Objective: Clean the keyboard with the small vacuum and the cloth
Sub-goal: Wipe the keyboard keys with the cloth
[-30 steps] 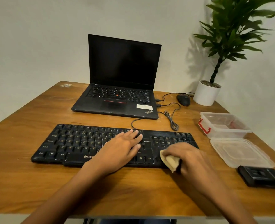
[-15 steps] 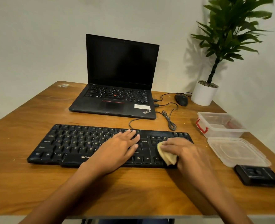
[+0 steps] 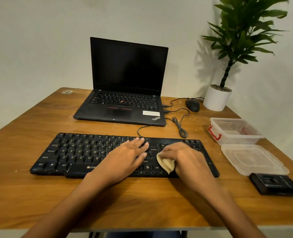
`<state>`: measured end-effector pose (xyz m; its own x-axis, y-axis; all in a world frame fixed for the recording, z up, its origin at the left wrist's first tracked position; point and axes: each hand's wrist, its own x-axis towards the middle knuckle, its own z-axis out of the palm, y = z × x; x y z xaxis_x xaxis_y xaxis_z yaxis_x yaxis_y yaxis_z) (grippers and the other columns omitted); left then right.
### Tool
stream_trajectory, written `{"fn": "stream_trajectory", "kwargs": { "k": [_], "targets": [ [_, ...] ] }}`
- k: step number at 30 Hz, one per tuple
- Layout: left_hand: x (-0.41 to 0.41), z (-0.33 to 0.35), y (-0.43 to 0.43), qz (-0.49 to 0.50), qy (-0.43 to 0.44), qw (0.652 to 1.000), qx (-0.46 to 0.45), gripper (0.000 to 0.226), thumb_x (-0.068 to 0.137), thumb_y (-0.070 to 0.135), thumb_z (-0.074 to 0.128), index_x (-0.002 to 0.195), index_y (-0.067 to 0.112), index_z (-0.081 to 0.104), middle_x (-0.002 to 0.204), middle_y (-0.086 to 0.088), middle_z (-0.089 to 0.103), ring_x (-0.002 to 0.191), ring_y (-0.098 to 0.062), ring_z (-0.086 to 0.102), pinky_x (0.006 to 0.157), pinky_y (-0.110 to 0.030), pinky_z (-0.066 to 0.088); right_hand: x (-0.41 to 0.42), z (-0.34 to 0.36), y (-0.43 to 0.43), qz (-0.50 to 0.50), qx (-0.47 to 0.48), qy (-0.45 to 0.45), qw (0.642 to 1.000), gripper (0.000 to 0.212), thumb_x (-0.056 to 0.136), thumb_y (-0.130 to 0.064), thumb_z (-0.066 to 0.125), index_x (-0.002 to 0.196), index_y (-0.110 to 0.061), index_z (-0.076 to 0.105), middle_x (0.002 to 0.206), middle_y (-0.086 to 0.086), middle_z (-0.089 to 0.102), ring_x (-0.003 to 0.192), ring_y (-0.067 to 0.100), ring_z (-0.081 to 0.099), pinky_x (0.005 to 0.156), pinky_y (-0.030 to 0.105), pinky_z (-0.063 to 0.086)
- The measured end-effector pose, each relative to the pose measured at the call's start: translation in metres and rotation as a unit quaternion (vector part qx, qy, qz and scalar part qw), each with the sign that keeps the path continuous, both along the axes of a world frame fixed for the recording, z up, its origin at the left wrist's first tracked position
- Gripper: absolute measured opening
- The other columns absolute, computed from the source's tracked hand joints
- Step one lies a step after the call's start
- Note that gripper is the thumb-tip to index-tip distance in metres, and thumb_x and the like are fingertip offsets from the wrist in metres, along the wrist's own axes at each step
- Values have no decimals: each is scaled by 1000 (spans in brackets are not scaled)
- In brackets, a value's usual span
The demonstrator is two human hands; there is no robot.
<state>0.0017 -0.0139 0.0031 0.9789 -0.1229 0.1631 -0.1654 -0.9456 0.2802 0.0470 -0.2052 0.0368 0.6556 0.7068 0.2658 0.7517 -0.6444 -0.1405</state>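
Keyboard [image 3: 77, 152]: black, full-size, flat on the wooden table [image 3: 142, 203], near the front edge and parallel to it.

Left hand [image 3: 125, 157]: palm down on the keys right of centre. Fingers are straight and close together, tips at the upper rows. It holds nothing.

Right hand [image 3: 188, 157]: on the right part of the keyboard, beside the Enter key, fingers curled round the cloth.

Cloth [image 3: 166, 163]: beige, bunched, one fold showing at the thumb side. It is pressed on the keys just right of Ctrl.

Black box [image 3: 274, 184]: flat, rectangular, right of the keyboard and apart from it.

Lid [image 3: 252, 159]: clear plastic, lying flat just behind the box. Whether they touch, cannot tell.

Tub [image 3: 235, 131]: clear, open, red clip on its left side, just behind the lid.

Cable [image 3: 180, 124]: black, runs from the keyboard's back edge through a bundled loop to the laptop's right side.

Laptop [image 3: 125, 83]: black, open, screen dark, behind the keyboard.

Mouse [image 3: 192, 105]: black, wired, right of the laptop.

Pot [image 3: 216, 100]: white, far right corner, beside the mouse.

Plant [image 3: 242, 31]: green, upright in the pot, against the wall.
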Motion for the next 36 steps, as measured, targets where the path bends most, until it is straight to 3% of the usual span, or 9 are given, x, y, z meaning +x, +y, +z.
{"fn": "stream_trajectory", "kwargs": {
  "k": [5,8,11,16,20,23,26,29,36],
  "targets": [
    [-1,0,2,-6,-2,1000,-6,47,100,34,25,146,23,21,155,4,14,141,-6,7,107,-15,-2,16,-9,-29,-31,1,22,999,43,80,0,61,112,-29,65,123,-11,59,119,9,49,94,32,46],
    [-1,0,1,-5,-2,1000,-5,47,100,34,25,146,22,21,155,4,15,141,-6,8,108,-15,-1,25,-3,-39,-80,19,28,996,36,75,-1,68,98,-29,71,114,-5,65,109,15,57,84,39,51],
    [0,0,0,-2,-2,1000,0,47,100,34,25,145,22,21,155,3,15,141,-7,9,111,-19,2,15,4,-19,-71,-14,-26,997,32,85,-10,58,108,-31,66,119,-10,61,112,10,51,83,33,50],
    [0,-2,1,-3,-1,1000,-2,47,100,33,25,145,23,22,154,3,16,142,-7,9,111,-18,1,3,-4,-3,-21,-12,16,1000,45,86,-2,51,122,-29,58,132,-11,51,123,8,42,99,28,41],
    [1,-2,1,-2,0,1000,0,47,100,34,24,146,23,21,154,3,15,141,-7,9,111,-18,2,23,-1,-40,-108,7,26,994,41,77,-2,64,104,-32,68,117,-10,63,109,9,55,87,31,49],
    [-1,4,-1,4,0,1000,10,47,100,35,25,145,23,21,154,3,16,141,-7,10,112,-19,4,23,9,-41,-132,-1,7,991,44,81,-2,60,109,-34,65,120,-10,62,109,12,56,84,29,49],
    [4,12,-9,-1,-21,1000,14,50,99,39,26,145,21,23,154,1,19,141,-10,13,112,-20,8,14,15,-25,-104,52,58,992,57,83,5,50,124,-35,53,134,-13,50,124,10,44,97,28,40],
    [16,9,-17,0,-13,1000,25,52,98,41,27,146,20,22,154,-2,17,142,-12,12,113,-24,10,-2,6,-6,-49,28,56,997,65,81,9,44,128,-36,49,140,-17,43,129,6,40,104,28,34],
    [16,0,-20,9,-1,1000,23,52,98,42,26,146,21,22,154,-2,16,142,-13,13,113,-27,15,-9,17,-28,-19,13,161,987,59,79,7,49,110,-41,63,121,-21,59,116,0,48,99,28,40]
  ]
}}
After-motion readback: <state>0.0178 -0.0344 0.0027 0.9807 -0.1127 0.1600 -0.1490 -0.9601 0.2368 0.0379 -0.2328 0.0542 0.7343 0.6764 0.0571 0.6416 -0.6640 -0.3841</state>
